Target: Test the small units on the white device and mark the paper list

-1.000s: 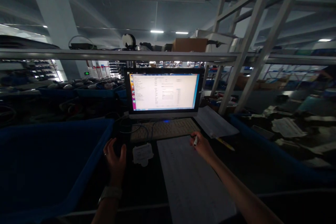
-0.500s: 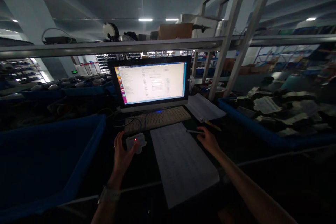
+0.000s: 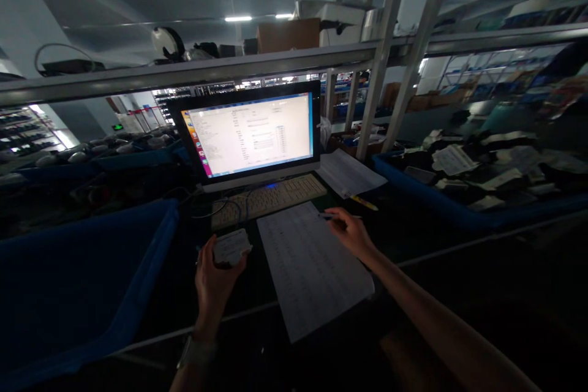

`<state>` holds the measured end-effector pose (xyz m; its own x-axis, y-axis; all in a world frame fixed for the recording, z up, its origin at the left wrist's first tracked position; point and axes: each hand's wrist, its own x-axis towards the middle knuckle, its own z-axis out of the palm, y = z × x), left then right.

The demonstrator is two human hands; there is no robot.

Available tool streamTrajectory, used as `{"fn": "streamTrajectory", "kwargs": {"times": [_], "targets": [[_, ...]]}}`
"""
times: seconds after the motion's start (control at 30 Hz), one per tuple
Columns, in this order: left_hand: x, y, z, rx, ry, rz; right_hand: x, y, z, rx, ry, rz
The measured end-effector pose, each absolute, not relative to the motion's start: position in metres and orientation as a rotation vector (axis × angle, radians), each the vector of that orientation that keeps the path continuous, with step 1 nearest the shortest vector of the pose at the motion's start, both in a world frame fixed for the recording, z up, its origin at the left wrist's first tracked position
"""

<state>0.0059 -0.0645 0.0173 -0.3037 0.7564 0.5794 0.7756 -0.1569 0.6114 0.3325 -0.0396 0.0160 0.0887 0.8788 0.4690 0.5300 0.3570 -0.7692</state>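
My left hand (image 3: 212,275) is closed around a small white device (image 3: 231,247), held just above the dark table in front of the keyboard (image 3: 269,199). My right hand (image 3: 350,233) pinches a pen (image 3: 337,216) over the right edge of a printed sheet (image 3: 312,263) that lies flat on the table. Behind both hands a lit monitor (image 3: 250,135) shows a white window with text.
A large blue bin (image 3: 82,282) stands at the left. At the right, another blue bin (image 3: 463,208) holds dark items and papers. A stack of paper (image 3: 349,173) and a yellow pencil (image 3: 365,203) lie right of the keyboard. A metal shelf rail (image 3: 229,67) runs overhead.
My left hand moved from a dark object to the white device and picked it up. My right hand with the pen shifted slightly over the sheet. The view has swung to the right.
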Motion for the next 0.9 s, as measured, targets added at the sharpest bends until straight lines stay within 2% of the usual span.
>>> {"fn": "streamTrajectory", "kwargs": {"times": [0.17, 0.4, 0.73, 0.9], "targets": [[0.025, -0.090, 0.038, -2.038, -1.815, -1.490, 0.281, -0.074, 0.055, -0.987, -2.081, 0.358], [0.044, -0.107, 0.061, -2.279, -1.411, -1.353, 0.261, -0.096, 0.080, -0.908, -2.195, 0.484], [0.069, -0.105, 0.067, -2.422, -1.336, -1.292, 0.272, -0.104, 0.075, -0.978, -1.956, 0.582], [0.060, -0.120, 0.057, -2.456, -1.310, -1.189, 0.306, -0.106, 0.058, -1.044, -1.500, 0.749]]}}
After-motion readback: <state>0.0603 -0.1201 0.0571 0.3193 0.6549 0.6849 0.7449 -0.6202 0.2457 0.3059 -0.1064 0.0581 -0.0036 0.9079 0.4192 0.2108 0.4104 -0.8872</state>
